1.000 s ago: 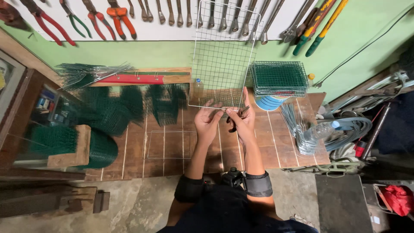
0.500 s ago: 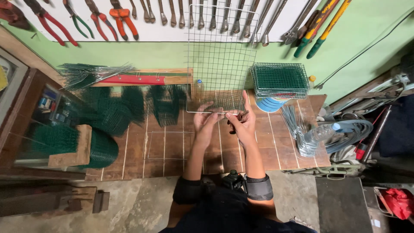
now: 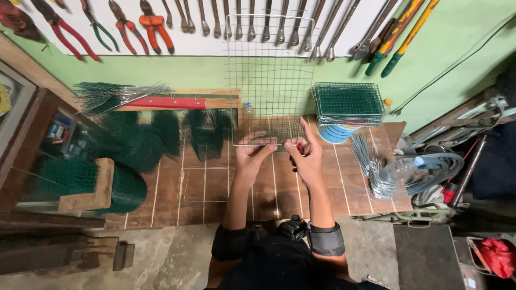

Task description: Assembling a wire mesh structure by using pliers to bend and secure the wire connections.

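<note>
I hold a bare wire mesh panel [image 3: 269, 75] upright in front of me, its top reaching the tool board. My left hand [image 3: 252, 153] grips the panel's bottom edge. My right hand [image 3: 305, 153] pinches that same bottom wire beside it; a small red-handled tool seems to sit in its fingers, mostly hidden. Both hands hover over the brown workbench [image 3: 215, 182].
A stack of green mesh panels [image 3: 348, 103] rests on a blue-and-white tub at the right. Green mesh pieces [image 3: 134, 142] and a wood block [image 3: 88, 188] lie left. Bent wires and a plastic bottle [image 3: 395, 169] sit at the bench's right end. Pliers and wrenches hang on the wall.
The mesh panel has been lifted and stood more upright against the wall; both hands rose slightly with its bottom edge.
</note>
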